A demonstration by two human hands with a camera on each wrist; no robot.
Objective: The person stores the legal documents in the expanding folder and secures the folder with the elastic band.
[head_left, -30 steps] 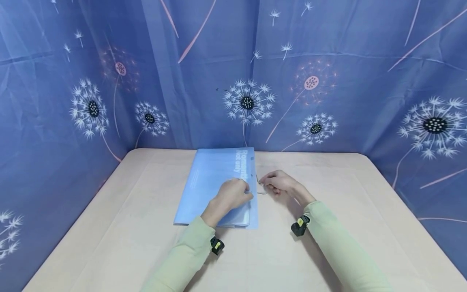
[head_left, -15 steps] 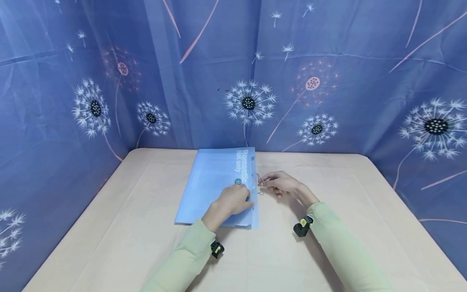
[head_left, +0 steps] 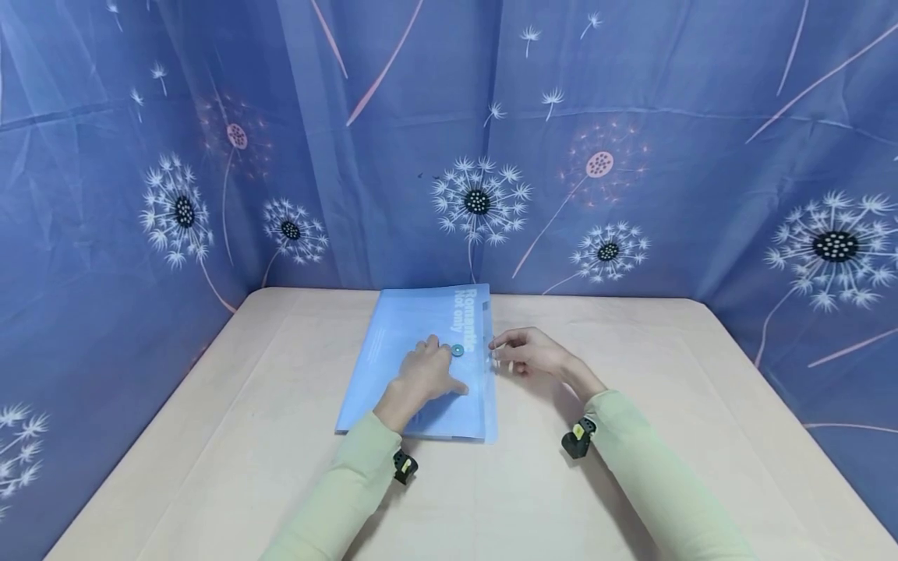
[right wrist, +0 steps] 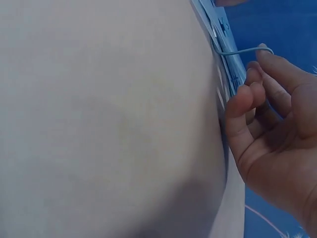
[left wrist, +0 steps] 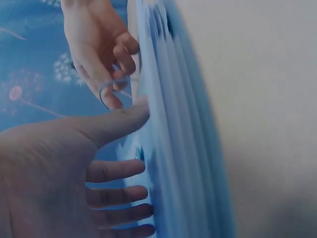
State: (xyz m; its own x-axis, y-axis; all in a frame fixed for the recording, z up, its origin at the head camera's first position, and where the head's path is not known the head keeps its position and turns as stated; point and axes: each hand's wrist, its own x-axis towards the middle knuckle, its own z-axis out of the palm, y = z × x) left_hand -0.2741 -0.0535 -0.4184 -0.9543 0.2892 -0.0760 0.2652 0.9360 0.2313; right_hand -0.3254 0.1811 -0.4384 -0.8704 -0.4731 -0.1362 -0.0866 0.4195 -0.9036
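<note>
A light blue plastic document folder (head_left: 379, 351) with white lettering lies on the table; its layered pockets show edge-on in the left wrist view. A round green button (head_left: 457, 351) sits on the cover near the right edge. My left hand (head_left: 422, 372) rests on the cover with fingers spread, thumb toward that edge. Just off the right edge, my right hand (head_left: 529, 352) holds a thin elastic cord (right wrist: 237, 51) with curled fingers. The cord runs from the folder's edge to a fingertip, and its loop shows in the left wrist view.
A pale cloth covers the table (head_left: 245, 436). Behind it and to the sides hangs a blue curtain (head_left: 393, 202) with dandelion prints. A small black wrist camera (head_left: 578, 438) is strapped at each sleeve.
My left hand has shifted left from the folder's edge and its fingers have spread on the cover. The button came into sight. My right hand moved slightly toward the folder with the cord.
</note>
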